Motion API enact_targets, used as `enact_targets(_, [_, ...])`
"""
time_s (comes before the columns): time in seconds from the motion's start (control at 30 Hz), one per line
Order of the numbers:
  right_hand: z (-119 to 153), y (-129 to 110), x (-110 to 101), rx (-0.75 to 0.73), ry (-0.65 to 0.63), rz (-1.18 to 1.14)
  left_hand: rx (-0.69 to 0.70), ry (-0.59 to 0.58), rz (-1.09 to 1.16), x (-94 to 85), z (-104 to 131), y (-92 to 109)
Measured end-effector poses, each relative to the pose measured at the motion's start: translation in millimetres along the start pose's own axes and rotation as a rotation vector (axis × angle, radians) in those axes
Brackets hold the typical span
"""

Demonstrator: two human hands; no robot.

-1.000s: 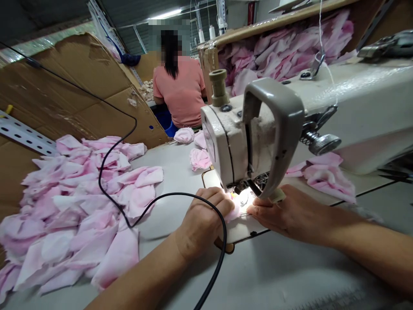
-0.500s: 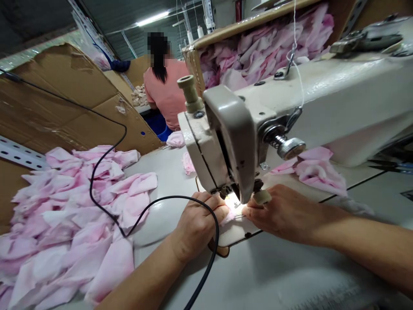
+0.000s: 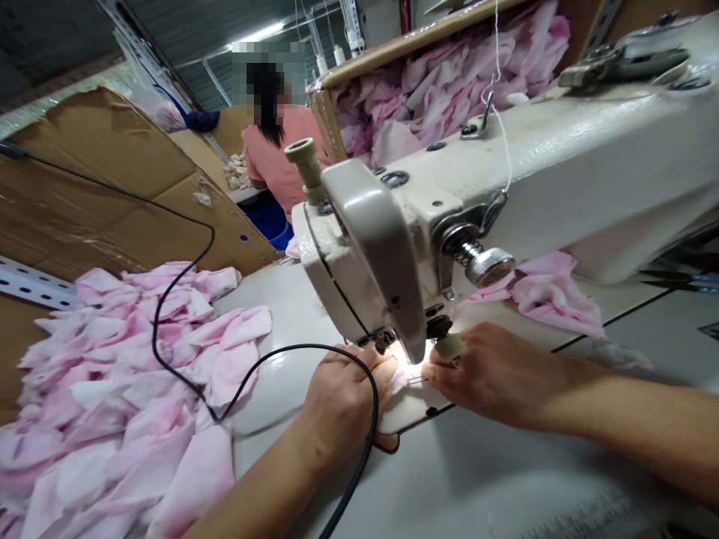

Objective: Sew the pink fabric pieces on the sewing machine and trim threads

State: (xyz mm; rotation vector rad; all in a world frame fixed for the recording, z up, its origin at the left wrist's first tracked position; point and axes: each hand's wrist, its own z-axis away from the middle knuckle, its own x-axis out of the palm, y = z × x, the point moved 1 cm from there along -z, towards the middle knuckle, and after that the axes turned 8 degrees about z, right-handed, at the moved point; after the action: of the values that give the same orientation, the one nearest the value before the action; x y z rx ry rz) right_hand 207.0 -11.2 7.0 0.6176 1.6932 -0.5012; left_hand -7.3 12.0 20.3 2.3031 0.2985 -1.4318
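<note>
Under the lit needle area of a white sewing machine [image 3: 359, 247] lies a small piece of pink fabric [image 3: 400, 376]. My left hand [image 3: 345, 397] is closed on its left edge, fingers bent close to the presser area. On the other side, my right hand [image 3: 477, 370] is closed beside the needle, its fingertips pressed together at the bright spot. What those right fingertips hold is hidden behind the machine head and glare. A bunched pink fabric piece [image 3: 553, 296] lies behind my right hand, under the machine arm.
A heap of pink fabric pieces [image 3: 129, 404] covers the table's left side. A black cable [image 3: 160, 314] loops over it and across my left wrist. Cardboard [image 3: 112, 172] stands behind. A box [image 3: 324, 120] of pink fabric is at the back; a person [image 3: 286, 153] sits beyond.
The view has shifted slightly, so the machine head sits a little further left and lower. Both hands stay at the needle with little visible movement.
</note>
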Motion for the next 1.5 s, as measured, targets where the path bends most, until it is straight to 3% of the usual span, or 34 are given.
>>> enact_targets(0.17, [-0.6,-1.5,-1.8,0.016,-0.023,-0.007,0.055,0.054,-0.094,2.4,-0.6,1.3])
enact_targets(0.47, [-2.6,-1.7,-7.6,0.045,-0.058,-0.014,0.077,0.028,-0.035,-2.4,2.1,3.4])
enact_targets(0.77, [1.4,-2.7,0.5,0.021,0.033,0.012,-0.189,-0.079,0.001,2.7,0.5,10.0])
enact_targets(0.97, [0.8,-5.0,-0.6,0.018,0.015,-0.018,-0.137,-0.008,-0.019,8.5,9.1,10.4])
enact_targets(1.27, [8.7,28.4,-20.2,0.217,-0.055,-0.311,-0.096,0.0,-0.091,14.6,12.8,9.6])
enact_targets(1.4, [4.4,33.8,-18.0,0.251,-0.104,-0.338,-0.098,-0.026,-0.063,17.0,14.4,7.1])
enact_targets(1.5, [0.7,32.1,-13.2,0.238,-0.069,-0.31,-0.125,-0.065,-0.027,17.1,13.4,6.8])
